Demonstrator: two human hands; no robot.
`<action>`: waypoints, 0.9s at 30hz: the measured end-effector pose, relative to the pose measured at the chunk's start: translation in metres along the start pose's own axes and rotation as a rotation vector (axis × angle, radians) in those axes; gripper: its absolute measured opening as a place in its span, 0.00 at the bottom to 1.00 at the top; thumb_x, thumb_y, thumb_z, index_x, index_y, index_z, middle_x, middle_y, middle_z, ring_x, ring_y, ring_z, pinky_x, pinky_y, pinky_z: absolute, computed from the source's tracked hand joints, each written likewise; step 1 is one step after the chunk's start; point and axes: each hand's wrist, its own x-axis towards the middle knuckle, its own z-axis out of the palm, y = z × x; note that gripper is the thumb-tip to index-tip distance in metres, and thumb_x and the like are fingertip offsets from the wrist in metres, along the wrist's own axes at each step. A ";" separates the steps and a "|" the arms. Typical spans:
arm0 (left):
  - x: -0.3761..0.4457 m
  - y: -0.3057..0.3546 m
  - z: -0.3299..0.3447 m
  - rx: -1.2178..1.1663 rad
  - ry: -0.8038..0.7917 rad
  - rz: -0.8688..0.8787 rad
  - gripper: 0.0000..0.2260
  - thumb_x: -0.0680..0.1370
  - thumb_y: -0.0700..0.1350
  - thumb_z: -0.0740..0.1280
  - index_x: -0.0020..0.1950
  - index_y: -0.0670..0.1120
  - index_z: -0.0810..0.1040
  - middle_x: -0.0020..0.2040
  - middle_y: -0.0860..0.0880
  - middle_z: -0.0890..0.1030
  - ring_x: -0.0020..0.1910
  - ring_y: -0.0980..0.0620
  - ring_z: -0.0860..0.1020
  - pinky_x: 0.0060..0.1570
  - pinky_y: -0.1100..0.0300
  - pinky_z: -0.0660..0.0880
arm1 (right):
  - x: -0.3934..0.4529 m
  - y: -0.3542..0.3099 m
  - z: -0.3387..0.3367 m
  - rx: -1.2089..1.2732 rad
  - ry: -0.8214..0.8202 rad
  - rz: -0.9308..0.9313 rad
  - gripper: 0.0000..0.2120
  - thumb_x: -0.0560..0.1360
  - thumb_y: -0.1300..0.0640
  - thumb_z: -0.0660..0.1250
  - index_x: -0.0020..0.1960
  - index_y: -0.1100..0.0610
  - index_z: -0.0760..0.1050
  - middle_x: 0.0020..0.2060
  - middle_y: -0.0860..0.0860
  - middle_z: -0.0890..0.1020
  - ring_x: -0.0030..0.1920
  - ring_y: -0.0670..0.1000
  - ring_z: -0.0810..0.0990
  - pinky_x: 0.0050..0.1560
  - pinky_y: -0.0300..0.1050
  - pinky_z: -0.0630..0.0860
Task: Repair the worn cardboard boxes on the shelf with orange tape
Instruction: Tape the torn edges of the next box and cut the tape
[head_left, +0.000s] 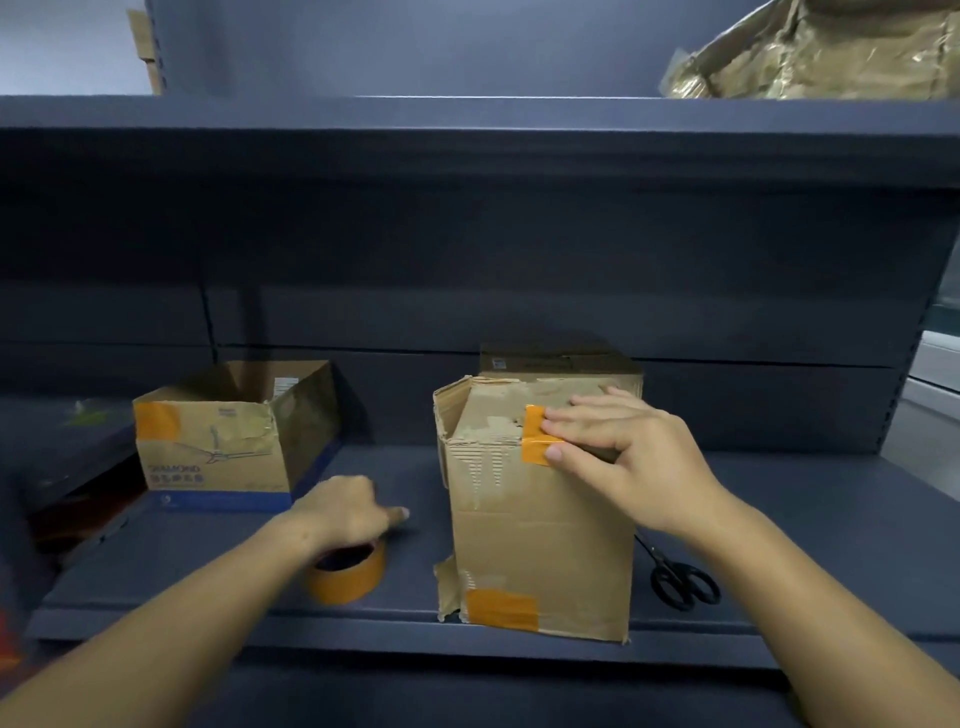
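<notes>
A tall worn cardboard box (540, 540) stands on the dark shelf (779, 519). My right hand (628, 457) presses a fresh strip of orange tape (534, 439) over the box's top front edge, fingers straight on the top and thumb on the front. Another orange patch (501, 609) covers its torn lower left corner. My left hand (345, 512) rests over the orange tape roll (347, 574) lying on the shelf left of the box; its fingers are curled, and whether they grip the roll is unclear. A second, open box (228, 452) with an orange patch stands further left.
Black scissors (680, 579) lie on the shelf just right of the tall box. Another box (550, 359) stands behind it. A crumpled, tape-wrapped bundle (821, 52) sits on the upper shelf at the right. The shelf above (467, 135) overhangs the work area.
</notes>
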 end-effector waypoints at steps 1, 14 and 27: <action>0.002 0.000 0.001 0.041 -0.037 -0.012 0.27 0.68 0.74 0.63 0.50 0.51 0.76 0.50 0.52 0.79 0.45 0.51 0.77 0.44 0.55 0.75 | 0.000 0.000 0.000 -0.005 0.001 -0.005 0.20 0.74 0.37 0.64 0.60 0.43 0.82 0.60 0.36 0.80 0.68 0.39 0.73 0.77 0.50 0.63; -0.016 -0.002 -0.005 -0.110 -0.090 0.174 0.15 0.61 0.60 0.70 0.42 0.53 0.81 0.41 0.54 0.82 0.41 0.56 0.80 0.42 0.54 0.80 | -0.003 0.000 -0.001 -0.022 0.042 -0.065 0.18 0.76 0.50 0.72 0.66 0.48 0.79 0.64 0.40 0.79 0.70 0.46 0.72 0.72 0.47 0.68; -0.061 -0.018 0.006 -0.541 0.108 0.390 0.11 0.71 0.41 0.77 0.47 0.56 0.85 0.51 0.56 0.80 0.51 0.61 0.79 0.53 0.67 0.72 | -0.020 -0.020 0.024 -0.159 0.523 -0.300 0.11 0.74 0.61 0.72 0.56 0.62 0.85 0.57 0.55 0.84 0.64 0.62 0.77 0.63 0.66 0.72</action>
